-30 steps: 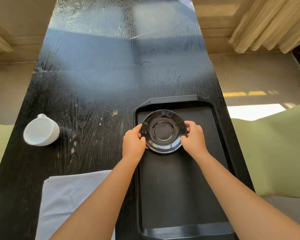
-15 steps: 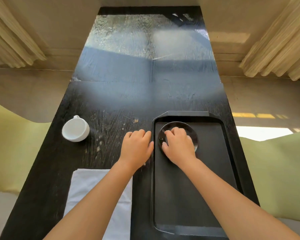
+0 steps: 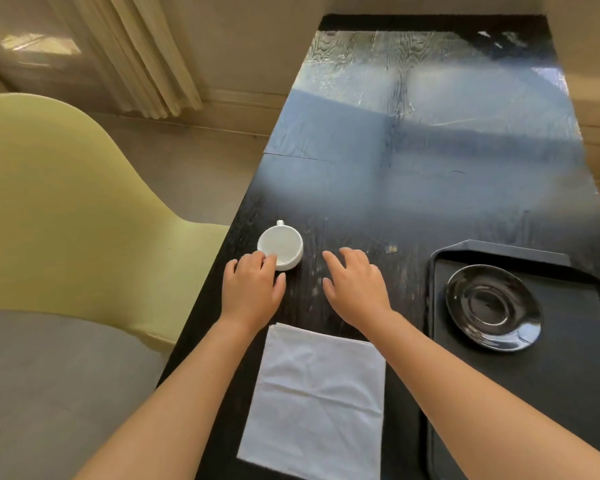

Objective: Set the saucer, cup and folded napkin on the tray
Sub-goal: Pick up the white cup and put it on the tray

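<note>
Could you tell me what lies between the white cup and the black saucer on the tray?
In the head view, the right hand hovers open over bare dark table between the cup and the saucer; then comes the tray rim.

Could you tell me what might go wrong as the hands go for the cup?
1. The cup stands close to the table's left edge; the left hand, whose fingertips are at its rim, could nudge it off.
2. Its handle points away from both hands, so a rim grip may slip.
3. The saucer sits near the tray's far end; the right hand may need to steady it while the cup is set down.
</note>
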`<state>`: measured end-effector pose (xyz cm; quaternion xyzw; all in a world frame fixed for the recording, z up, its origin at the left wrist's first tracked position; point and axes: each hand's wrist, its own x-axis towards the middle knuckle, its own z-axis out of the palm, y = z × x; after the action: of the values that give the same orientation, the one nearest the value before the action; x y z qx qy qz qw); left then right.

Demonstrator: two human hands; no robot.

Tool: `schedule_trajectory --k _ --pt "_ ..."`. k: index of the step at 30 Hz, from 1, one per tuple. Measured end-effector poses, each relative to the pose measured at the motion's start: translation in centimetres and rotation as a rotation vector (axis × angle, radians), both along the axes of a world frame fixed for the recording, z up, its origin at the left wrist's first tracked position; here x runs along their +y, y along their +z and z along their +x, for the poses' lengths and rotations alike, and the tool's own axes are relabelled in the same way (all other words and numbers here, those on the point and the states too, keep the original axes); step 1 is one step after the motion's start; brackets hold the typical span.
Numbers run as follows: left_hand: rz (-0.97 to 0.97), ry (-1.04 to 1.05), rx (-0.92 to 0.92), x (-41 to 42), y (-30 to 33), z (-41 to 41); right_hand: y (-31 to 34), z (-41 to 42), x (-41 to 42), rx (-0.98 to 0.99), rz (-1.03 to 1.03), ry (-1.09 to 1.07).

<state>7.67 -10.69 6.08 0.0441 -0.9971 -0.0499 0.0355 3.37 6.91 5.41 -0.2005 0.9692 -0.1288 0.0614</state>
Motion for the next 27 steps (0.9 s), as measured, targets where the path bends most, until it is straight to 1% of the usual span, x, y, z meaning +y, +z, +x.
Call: schedule_trajectory --k 5,8,11,14,17,19,22,25,27 --pt "0.007 0.035 -0.054 -4.4 -1.3 -3.9 -1.5 -2.7 -4.7 -0.021 0.126 0.071" --pt "0.016 0.031 -0.135 -5.3 -2.5 -5.8 -2.7 -3.5 -6.2 -0.047 0.199 0.114" --pt "0.037 0.022 -0.241 -5.5 -3.9 -6.9 -3.7 -3.8 -6.8 -0.05 0.227 0.132" --pt "0.13 0.008 -0.281 -5.7 -4.7 -7.0 -4.1 -3.9 -6.8 -0.018 0.206 0.132" --pt "0.281 0.035 -0.305 -5.9 -4.9 -6.3 -4.4 -3.7 -6.5 -0.006 0.15 0.133" --pt "0.416 0.04 -0.288 -5.6 -5.1 -5.7 -4.5 -3.3 -6.0 -0.006 0.095 0.127" --pt "0.719 0.088 -0.262 -4.5 -5.5 -4.6 -4.6 -2.3 -4.9 -0.029 -0.005 0.094" --pt "1.072 0.234 -0.32 -3.1 -6.0 -3.9 -4.9 -1.0 -3.9 -0.031 -0.076 0.036" --pt "1.219 0.319 -0.338 -2.2 -6.2 -3.6 -5.1 -0.4 -3.6 -0.034 -0.13 -0.011"
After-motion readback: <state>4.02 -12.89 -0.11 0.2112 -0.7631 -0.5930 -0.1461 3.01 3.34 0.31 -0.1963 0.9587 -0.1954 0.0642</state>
